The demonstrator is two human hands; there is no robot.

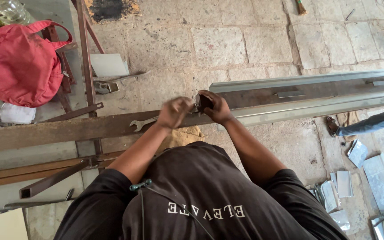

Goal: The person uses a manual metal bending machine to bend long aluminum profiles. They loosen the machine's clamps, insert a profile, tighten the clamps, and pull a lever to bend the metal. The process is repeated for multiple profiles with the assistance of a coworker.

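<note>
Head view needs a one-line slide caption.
Left hand and right hand meet at a small dark part on a long rusty steel bar, beside a silver open-end wrench.

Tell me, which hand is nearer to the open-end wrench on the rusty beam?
Left. The left hand is just right of the wrench; the right hand is farther right, beyond it.

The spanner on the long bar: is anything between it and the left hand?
Nothing visible. The spanner lies on the rusty bar just beside the blurred left hand, with only bare bar between. The right hand holds a small dark part.
</note>
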